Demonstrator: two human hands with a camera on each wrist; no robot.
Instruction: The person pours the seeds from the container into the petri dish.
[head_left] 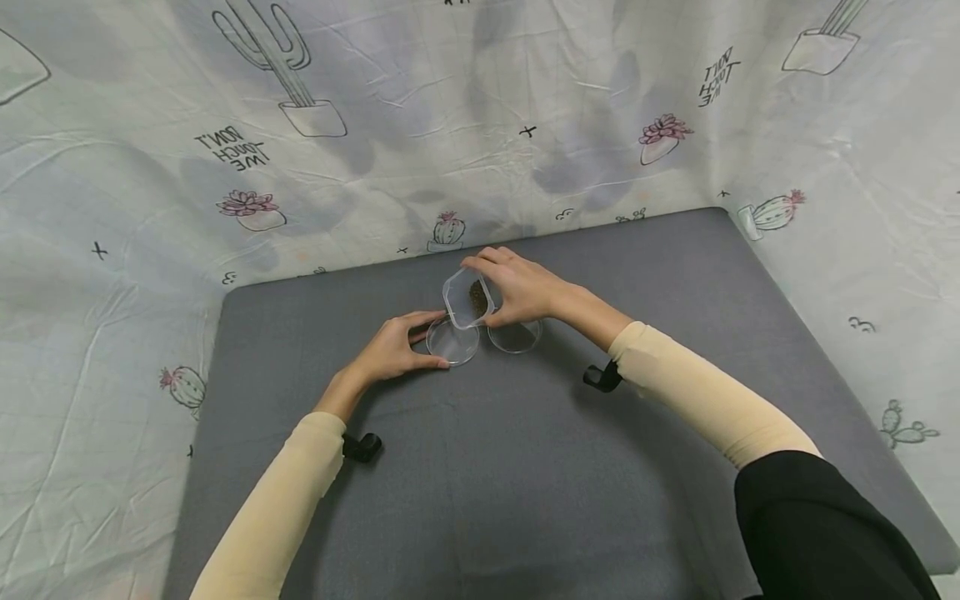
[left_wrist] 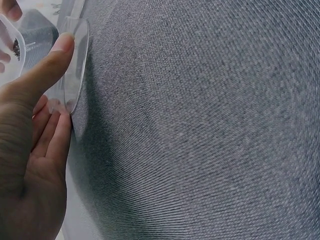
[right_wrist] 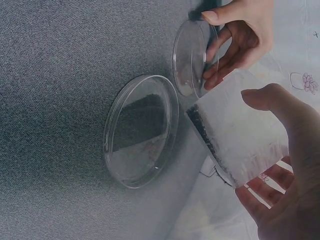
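Observation:
My right hand (head_left: 525, 287) grips a clear, squarish plastic container (right_wrist: 240, 125) by its sides, thumb on one side and fingers on the other. It is held tilted above the table, over the far edge of the left petri dish (head_left: 453, 346). Dark fine grains (head_left: 477, 298) lie inside it; their exact kind is unclear. My left hand (head_left: 393, 346) holds that clear dish by its rim, thumb on the near side and fingers on the far side. Close by on the right stands a second clear petri dish (right_wrist: 140, 135), under the right hand. No grains are visible in either dish.
A grey cloth-covered table (head_left: 480, 492) lies beneath everything. Pale sheeting (head_left: 420, 167) printed with cacti rises along the table's back and both sides. Black wrist mounts (head_left: 363, 447) stick out from both sleeves.

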